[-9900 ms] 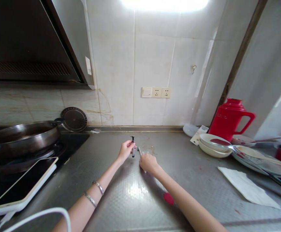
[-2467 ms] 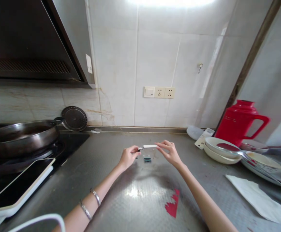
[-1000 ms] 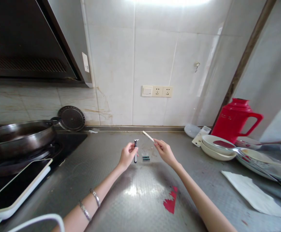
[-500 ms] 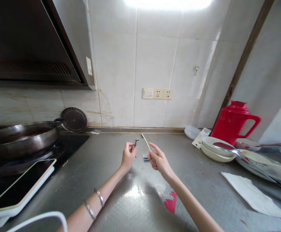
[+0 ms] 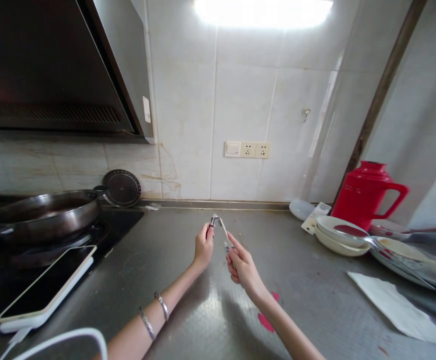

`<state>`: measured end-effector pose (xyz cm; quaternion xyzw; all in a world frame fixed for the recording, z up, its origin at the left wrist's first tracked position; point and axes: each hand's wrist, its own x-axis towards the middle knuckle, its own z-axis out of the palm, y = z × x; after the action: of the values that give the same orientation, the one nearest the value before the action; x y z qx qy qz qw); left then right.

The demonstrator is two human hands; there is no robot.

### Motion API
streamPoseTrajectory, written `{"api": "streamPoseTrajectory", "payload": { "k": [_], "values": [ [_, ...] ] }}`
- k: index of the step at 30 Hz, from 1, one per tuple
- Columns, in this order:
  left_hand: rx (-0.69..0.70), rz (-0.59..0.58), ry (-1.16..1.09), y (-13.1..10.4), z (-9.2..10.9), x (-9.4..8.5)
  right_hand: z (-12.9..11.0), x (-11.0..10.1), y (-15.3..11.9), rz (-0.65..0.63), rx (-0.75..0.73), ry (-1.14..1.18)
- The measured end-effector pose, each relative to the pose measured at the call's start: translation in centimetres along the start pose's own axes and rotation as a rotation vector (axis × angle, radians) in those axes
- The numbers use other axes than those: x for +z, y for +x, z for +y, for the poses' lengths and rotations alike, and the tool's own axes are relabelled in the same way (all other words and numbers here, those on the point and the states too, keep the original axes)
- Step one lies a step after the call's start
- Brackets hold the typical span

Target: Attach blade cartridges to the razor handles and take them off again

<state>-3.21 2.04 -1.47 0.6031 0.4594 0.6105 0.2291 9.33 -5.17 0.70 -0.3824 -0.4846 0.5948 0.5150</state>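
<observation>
Pinched upright in my left hand (image 5: 204,247) is a small dark, shiny item (image 5: 213,220), too small to name. My right hand (image 5: 241,262) grips a thin white stick (image 5: 224,231), which slants up and to the left. The stick's far end is at the top of the small dark item; whether they touch I cannot tell. Both hands are above the grey metal counter (image 5: 180,300). A small clear and blue item (image 5: 230,245) lies partly hidden behind my right fingers.
At the left, a steel pan (image 5: 48,215) sits on the stove, with a phone (image 5: 48,285) and white cable near it. To the right are a red thermos (image 5: 364,192), stacked bowls (image 5: 340,240), plates and a white napkin (image 5: 398,307). Red patches mark the counter.
The stick's tip and the dark item have come together, where before there was a gap. The dark item is now more upright. The whole view has shifted slightly.
</observation>
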Motion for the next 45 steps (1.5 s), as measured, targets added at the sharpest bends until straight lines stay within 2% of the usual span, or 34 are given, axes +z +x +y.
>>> {"api": "streamPoseTrajectory", "payload": {
  "k": [3,8,15,21,23,28,34,36,40,45],
  "values": [
    [0.015,0.024,0.018,0.1,0.0,-0.1,0.3,0.4,-0.6,0.032,-0.004,0.044],
    [0.041,-0.001,0.018,-0.3,0.5,0.3,-0.9,0.1,0.9,0.084,-0.081,0.143],
    [0.057,0.028,-0.018,-0.4,0.4,0.5,0.0,0.1,-1.1,0.036,0.027,0.132],
    [0.059,0.022,-0.007,-0.9,0.5,0.9,-2.1,-1.2,0.5,0.108,-0.085,0.208],
    [0.059,0.002,-0.026,-1.2,0.6,1.0,-1.7,-0.9,0.4,0.102,-0.055,0.191],
    [0.032,0.011,-0.062,-1.4,0.7,1.1,0.5,0.4,-2.0,0.062,0.035,0.199],
    [0.027,-0.015,-0.09,-1.5,0.8,1.2,-1.3,-0.2,-0.5,0.137,-0.049,0.295],
    [0.028,-0.033,-0.097,-1.6,0.8,1.2,-1.3,-0.3,-0.4,0.132,-0.019,0.282],
    [0.033,-0.039,-0.099,-1.6,0.7,1.2,0.0,0.1,-1.8,0.091,0.062,0.282],
    [0.037,-0.032,-0.08,-1.5,0.4,1.4,-1.0,-0.1,-1.5,0.153,-0.01,0.35]
  ]
}}
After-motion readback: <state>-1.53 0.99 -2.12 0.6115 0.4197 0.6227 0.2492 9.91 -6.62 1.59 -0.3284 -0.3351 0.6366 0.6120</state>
